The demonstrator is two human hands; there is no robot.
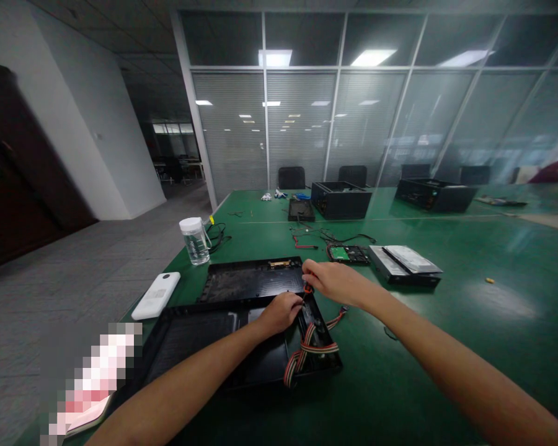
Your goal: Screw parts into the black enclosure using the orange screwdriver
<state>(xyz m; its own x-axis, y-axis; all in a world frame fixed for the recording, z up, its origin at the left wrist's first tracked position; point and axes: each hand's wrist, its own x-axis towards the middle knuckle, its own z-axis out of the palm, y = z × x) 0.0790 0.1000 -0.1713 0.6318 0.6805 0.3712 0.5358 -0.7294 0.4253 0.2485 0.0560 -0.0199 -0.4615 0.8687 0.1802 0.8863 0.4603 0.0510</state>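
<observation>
A black open case shell (204, 347) lies on the green table (446, 347) in front of me. A flat black panel (253, 279) lies just behind it. My left hand (281, 311) is closed at the shell's far right corner, fingers pinched on something small I cannot make out. My right hand (335, 282) is closed too, pinching a small red connector (307, 288) just above that corner. A striped ribbon cable (309, 353) loops over the shell's right wall.
A white phone-like device (157, 295) and a clear bottle (194, 240) stand at the left edge. Drives (404, 263), a green circuit board (340, 253) and loose cables lie to the right. Black cases (341, 198) and chairs are at the back.
</observation>
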